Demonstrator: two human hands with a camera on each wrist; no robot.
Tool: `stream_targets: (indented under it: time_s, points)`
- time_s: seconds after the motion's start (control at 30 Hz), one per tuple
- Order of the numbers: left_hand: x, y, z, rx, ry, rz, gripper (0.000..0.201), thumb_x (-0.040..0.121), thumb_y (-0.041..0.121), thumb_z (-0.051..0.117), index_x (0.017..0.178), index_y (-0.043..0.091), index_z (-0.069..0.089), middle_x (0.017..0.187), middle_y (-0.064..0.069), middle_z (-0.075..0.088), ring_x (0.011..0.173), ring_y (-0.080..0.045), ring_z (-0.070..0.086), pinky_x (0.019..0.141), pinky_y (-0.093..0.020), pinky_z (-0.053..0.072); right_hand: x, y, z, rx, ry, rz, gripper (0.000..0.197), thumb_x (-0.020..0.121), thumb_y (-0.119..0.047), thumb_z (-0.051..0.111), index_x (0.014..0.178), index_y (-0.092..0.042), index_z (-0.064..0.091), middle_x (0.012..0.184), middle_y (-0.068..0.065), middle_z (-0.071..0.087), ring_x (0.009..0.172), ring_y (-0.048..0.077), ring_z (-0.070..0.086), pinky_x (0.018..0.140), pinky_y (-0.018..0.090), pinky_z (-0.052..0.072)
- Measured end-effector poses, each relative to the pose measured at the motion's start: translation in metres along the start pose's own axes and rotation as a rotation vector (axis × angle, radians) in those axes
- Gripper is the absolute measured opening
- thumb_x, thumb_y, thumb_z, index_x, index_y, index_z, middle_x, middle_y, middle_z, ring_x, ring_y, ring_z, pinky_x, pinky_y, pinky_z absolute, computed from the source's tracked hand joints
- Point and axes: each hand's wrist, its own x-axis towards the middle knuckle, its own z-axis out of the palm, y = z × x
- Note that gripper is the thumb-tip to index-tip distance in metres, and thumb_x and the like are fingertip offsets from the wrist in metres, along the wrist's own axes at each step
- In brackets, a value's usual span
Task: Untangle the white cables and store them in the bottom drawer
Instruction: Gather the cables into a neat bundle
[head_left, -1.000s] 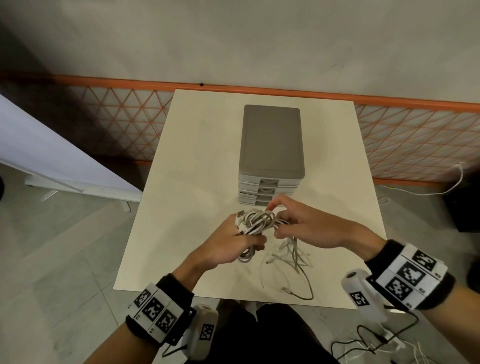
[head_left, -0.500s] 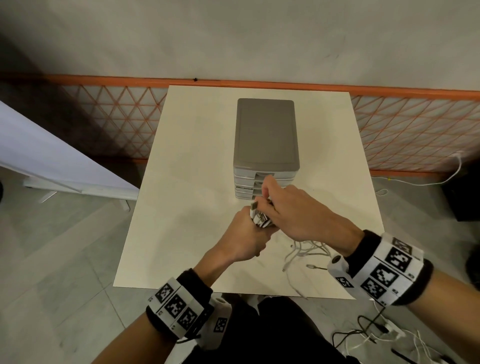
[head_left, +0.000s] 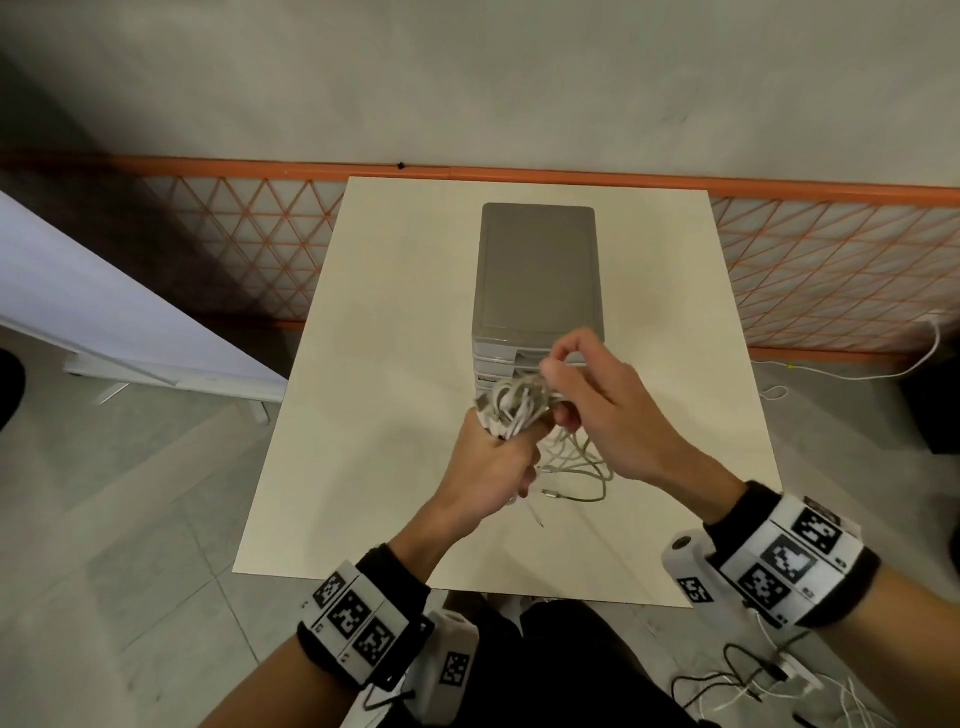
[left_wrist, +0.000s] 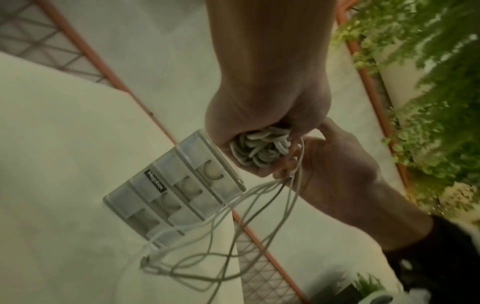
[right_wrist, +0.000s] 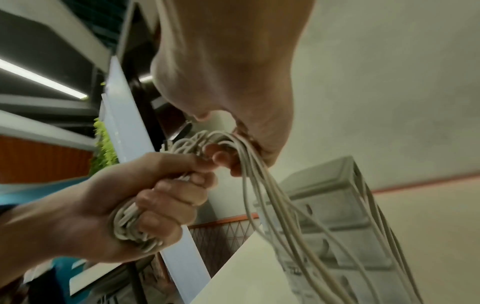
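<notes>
Cables (head_left: 511, 405) mid-frame, bunched in coils, clamped in fisted left hand (head_left: 488, 467); right hand (head_left: 597, 405) just right of it, fingers curled round several strands, thumb and forefinger raised above the bundle. Loose ends trailed down onto bench (head_left: 374, 415) below. Untangling judged unfinished. Drawer unit (head_left: 537, 270) beyond, upper centre, all drawers closed; storing not begun.
</notes>
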Motion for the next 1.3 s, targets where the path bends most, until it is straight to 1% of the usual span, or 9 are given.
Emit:
stream_targets:
  time_s: [0.07, 0.17, 0.33, 0.5, 0.67, 0.83, 1.03, 1.2, 1.3]
  points:
    - [0.0, 0.003, -0.001, -0.145, 0.049, -0.051, 0.04, 0.098, 0.009, 0.058, 0.065, 0.03, 0.065, 0.047, 0.004, 0.037, 0.041, -0.016, 0.032, 0.043, -0.029, 0.033, -0.001, 0.007, 0.001, 0.098, 0.047, 0.013, 0.024, 0.1, -0.034, 0.044, 0.094, -0.012, 0.052, 0.067, 0.001, 0.061, 0.068, 0.035, 0.054, 0.067, 0.056, 0.044]
    - [0.001, 0.01, -0.002, -0.288, 0.1, -0.088, 0.045, 0.098, 0.014, 0.059, 0.057, 0.031, 0.066, 0.047, 0.007, 0.035, 0.044, -0.016, 0.027, 0.044, -0.029, 0.032, -0.002, 0.015, 0.009, 0.063, 0.06, 0.023, 0.028, 0.101, -0.028, 0.038, 0.095, -0.007, 0.055, 0.074, -0.006, 0.062, 0.078, 0.038, 0.053, 0.075, 0.052, 0.042]
    - [0.012, 0.019, -0.008, -0.328, 0.162, -0.089, 0.051, 0.097, 0.016, 0.06, 0.048, 0.03, 0.058, 0.048, 0.004, 0.034, 0.043, -0.016, 0.03, 0.046, -0.029, 0.032, -0.002, 0.013, 0.023, -0.093, 0.093, -0.06, 0.03, 0.108, -0.02, 0.031, 0.105, -0.01, 0.059, 0.075, 0.002, 0.062, 0.061, 0.008, 0.052, 0.061, 0.021, 0.041]
    - [0.01, 0.017, -0.012, -0.181, 0.139, -0.017, 0.031, 0.093, 0.038, 0.063, 0.065, 0.025, 0.059, 0.054, -0.006, 0.038, 0.045, -0.024, 0.04, 0.053, -0.042, 0.032, 0.001, -0.003, 0.036, -0.179, 0.197, -0.134, 0.029, 0.106, -0.014, 0.035, 0.119, -0.008, 0.061, 0.067, -0.021, 0.047, 0.065, -0.006, 0.053, 0.061, 0.008, 0.036]
    - [0.008, 0.017, -0.005, -0.199, 0.148, 0.02, 0.042, 0.099, 0.041, 0.054, 0.074, 0.007, 0.052, 0.067, -0.014, 0.047, 0.057, -0.028, 0.046, 0.053, -0.039, 0.038, 0.002, -0.014, 0.043, -0.165, 0.217, -0.117, 0.031, 0.107, -0.019, 0.033, 0.109, -0.01, 0.062, 0.07, -0.017, 0.054, 0.066, 0.0, 0.057, 0.065, 0.01, 0.039]
    - [0.007, 0.018, -0.007, -0.294, 0.122, 0.048, 0.048, 0.077, 0.062, 0.06, 0.082, 0.014, 0.063, 0.082, -0.018, 0.061, 0.077, -0.03, 0.061, 0.07, -0.043, 0.05, -0.002, -0.017, 0.047, -0.181, 0.209, -0.134, 0.031, 0.107, -0.018, 0.032, 0.114, -0.012, 0.062, 0.094, -0.005, 0.06, 0.084, 0.005, 0.057, 0.076, 0.013, 0.041]
    - [0.011, 0.017, -0.006, -0.386, 0.108, -0.013, 0.044, 0.079, 0.039, 0.073, 0.106, 0.004, 0.068, 0.102, -0.018, 0.074, 0.101, -0.029, 0.071, 0.083, -0.037, 0.058, -0.003, -0.004, 0.055, -0.44, 0.316, -0.123, 0.029, 0.103, -0.015, 0.037, 0.111, -0.011, 0.065, 0.102, -0.002, 0.045, 0.093, 0.017, 0.04, 0.083, 0.033, 0.044]
    - [0.013, 0.015, -0.006, -0.383, 0.11, -0.025, 0.053, 0.072, 0.047, 0.078, 0.104, 0.006, 0.071, 0.109, -0.026, 0.07, 0.102, -0.033, 0.07, 0.087, -0.048, 0.053, -0.005, -0.006, 0.045, -0.321, 0.205, -0.093, 0.027, 0.104, -0.013, 0.041, 0.111, -0.007, 0.067, 0.102, -0.004, 0.047, 0.097, 0.014, 0.041, 0.086, 0.008, 0.032]
    - [0.015, 0.012, -0.012, -0.345, 0.083, -0.006, 0.033, 0.08, 0.041, 0.077, 0.099, 0.014, 0.075, 0.1, -0.016, 0.075, 0.098, -0.03, 0.072, 0.085, -0.046, 0.055, -0.005, -0.002, 0.036, -0.375, 0.108, -0.065, 0.027, 0.104, -0.02, 0.043, 0.118, -0.017, 0.066, 0.111, -0.007, 0.043, 0.101, 0.012, 0.031, 0.097, 0.016, 0.029]
